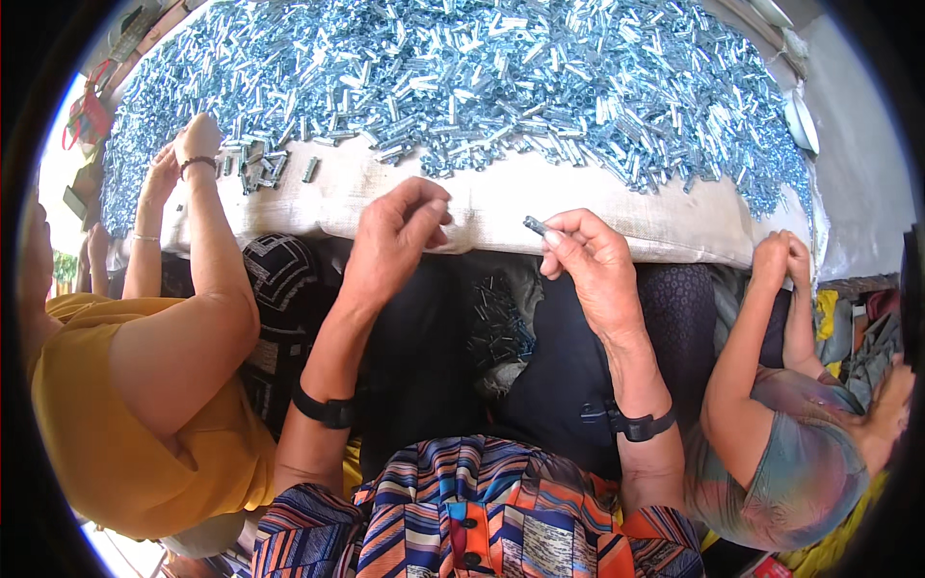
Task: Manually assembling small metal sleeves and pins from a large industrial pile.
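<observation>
My right hand [591, 265] pinches a small dark-silver metal tube [535, 225] between thumb and fingers, its end pointing to the upper left. To its left, my left hand [400, 231] is closed, thumb against curled fingers; what it may hold is too small or hidden to name. Both hands hover at the near edge of a table covered in pale cloth [328, 207]. Beyond them spreads a broad heap of shiny bluish-silver metal tubes [462, 87]. One loose tube [309, 170] lies apart from the heap on the cloth, left of my left hand.
On the left, a person in a mustard top [145, 414] works at the heap with both hands [193, 149]. Another person's hands [782, 255] are at the table edge on the right. Below, between my knees, lie more dark tubes [496, 313]. A white dish [800, 122] stands far right.
</observation>
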Demonstrator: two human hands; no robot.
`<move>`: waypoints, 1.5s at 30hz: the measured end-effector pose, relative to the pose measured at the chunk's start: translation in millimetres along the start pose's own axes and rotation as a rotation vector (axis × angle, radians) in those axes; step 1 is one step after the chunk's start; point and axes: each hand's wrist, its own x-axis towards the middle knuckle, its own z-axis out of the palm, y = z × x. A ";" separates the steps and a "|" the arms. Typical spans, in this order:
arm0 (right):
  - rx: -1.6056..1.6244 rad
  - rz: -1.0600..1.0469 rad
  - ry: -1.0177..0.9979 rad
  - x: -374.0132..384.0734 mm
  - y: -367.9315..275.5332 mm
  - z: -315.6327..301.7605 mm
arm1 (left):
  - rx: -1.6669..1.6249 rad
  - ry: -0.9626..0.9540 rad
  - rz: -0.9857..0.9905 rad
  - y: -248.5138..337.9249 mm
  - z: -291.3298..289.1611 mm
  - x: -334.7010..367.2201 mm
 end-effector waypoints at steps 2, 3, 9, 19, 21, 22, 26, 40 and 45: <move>0.007 0.014 -0.016 -3.3 -3.7 1.5 | -0.281 -0.092 -0.033 5.3 9.2 -8.3; 0.016 0.026 -0.035 -4.4 -5.7 2.4 | -0.385 -0.147 -0.064 10.7 12.7 -11.5; 0.050 -0.001 -0.091 -9.6 -14.5 9.2 | -0.698 -0.259 -0.127 19.5 26.7 -20.2; 0.109 -0.018 -0.123 -14.6 -10.1 9.5 | -0.794 -0.297 -0.121 17.3 30.6 -22.1; 0.056 -0.057 -0.082 -16.2 -8.6 12.1 | -0.813 -0.296 -0.123 16.9 32.6 -22.4; 0.056 -0.057 -0.082 -16.1 -6.9 12.5 | -0.829 -0.289 -0.128 17.1 33.4 -23.0; 0.329 0.002 -0.137 -16.6 1.6 16.5 | -1.043 -0.422 -0.143 9.3 32.4 -25.4; 0.310 0.018 -0.206 -16.7 7.3 12.4 | -1.002 -0.297 -0.157 8.9 35.9 -31.3; 0.193 -0.029 -0.142 -19.9 4.8 13.5 | -0.921 -0.264 -0.106 8.5 39.6 -30.2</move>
